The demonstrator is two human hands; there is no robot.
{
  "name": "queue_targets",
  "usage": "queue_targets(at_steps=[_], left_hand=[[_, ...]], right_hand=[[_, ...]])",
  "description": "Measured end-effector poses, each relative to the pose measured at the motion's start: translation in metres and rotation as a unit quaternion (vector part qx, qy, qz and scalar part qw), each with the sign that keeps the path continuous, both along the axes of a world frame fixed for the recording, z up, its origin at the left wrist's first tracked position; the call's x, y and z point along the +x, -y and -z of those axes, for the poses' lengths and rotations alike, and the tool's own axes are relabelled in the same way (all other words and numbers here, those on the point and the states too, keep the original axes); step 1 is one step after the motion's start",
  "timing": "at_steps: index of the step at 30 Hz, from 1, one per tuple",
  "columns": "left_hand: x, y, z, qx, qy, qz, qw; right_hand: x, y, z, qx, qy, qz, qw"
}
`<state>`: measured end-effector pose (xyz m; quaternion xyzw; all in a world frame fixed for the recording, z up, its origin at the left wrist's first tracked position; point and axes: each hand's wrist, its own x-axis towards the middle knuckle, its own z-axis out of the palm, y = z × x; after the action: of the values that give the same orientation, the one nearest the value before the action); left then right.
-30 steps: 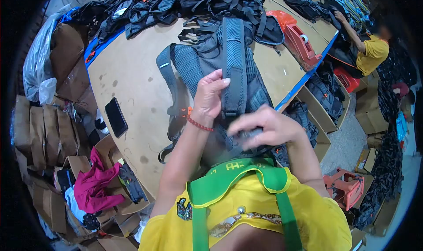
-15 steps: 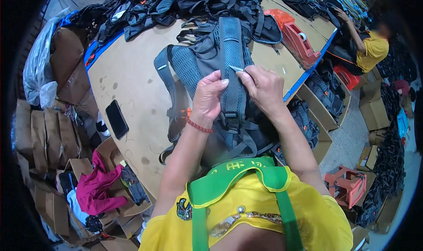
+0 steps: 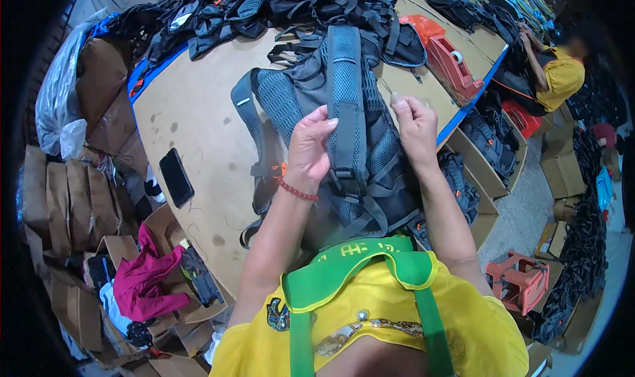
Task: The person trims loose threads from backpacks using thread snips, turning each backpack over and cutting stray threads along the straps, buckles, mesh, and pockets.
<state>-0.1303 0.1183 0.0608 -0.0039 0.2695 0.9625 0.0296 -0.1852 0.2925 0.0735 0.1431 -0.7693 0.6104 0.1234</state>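
A dark grey backpack with mesh padding lies on the tan table in front of me. My left hand, with a red bead bracelet at the wrist, pinches the left edge of its upright shoulder strap. To the right of that strap, my right hand is raised over the backpack's edge, thumb and fingers drawn together. Whatever its fingers hold, if anything, is too small to make out. A black buckle sits on the strap below my left hand.
A phone lies on the table at left. Dark backpacks are heaped at the far edge. A red tape dispenser stands at right. Beyond it a person in yellow handles dark material. Cardboard boxes flank the table.
My right hand rose from the lower strap to its middle, where a pointed silvery thing showed by the fingers, then moved off to the right. My left hand kept its pinch.
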Motion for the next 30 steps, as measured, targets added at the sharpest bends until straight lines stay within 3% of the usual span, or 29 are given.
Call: queue_targets(at_steps=[8, 11, 16, 22, 28, 30], left_hand=[[-0.001, -0.006, 0.002, -0.013, 0.028, 0.006, 0.999], [0.000, -0.007, 0.001, -0.026, 0.009, 0.014, 1.000], [0.002, -0.007, -0.001, -0.064, 0.007, -0.003, 0.998], [0.003, -0.012, -0.002, -0.081, 0.002, -0.010, 0.997], [0.005, -0.010, -0.002, -0.138, -0.003, -0.037, 0.990], [0.001, -0.006, 0.009, -0.115, -0.004, -0.021, 0.993]], right_hand=[[0.017, 0.010, 0.003, 0.055, -0.109, 0.010, 0.992], [0.017, 0.008, -0.001, 0.204, -0.241, 0.002, 0.949], [0.011, 0.008, 0.006, -0.029, -0.008, -0.031, 0.999], [0.001, 0.016, 0.003, 0.004, 0.064, -0.166, 0.984], [0.018, 0.021, -0.013, 0.204, -0.132, -0.066, 0.968], [0.037, 0.032, -0.023, 0.188, -0.229, -0.139, 0.945]])
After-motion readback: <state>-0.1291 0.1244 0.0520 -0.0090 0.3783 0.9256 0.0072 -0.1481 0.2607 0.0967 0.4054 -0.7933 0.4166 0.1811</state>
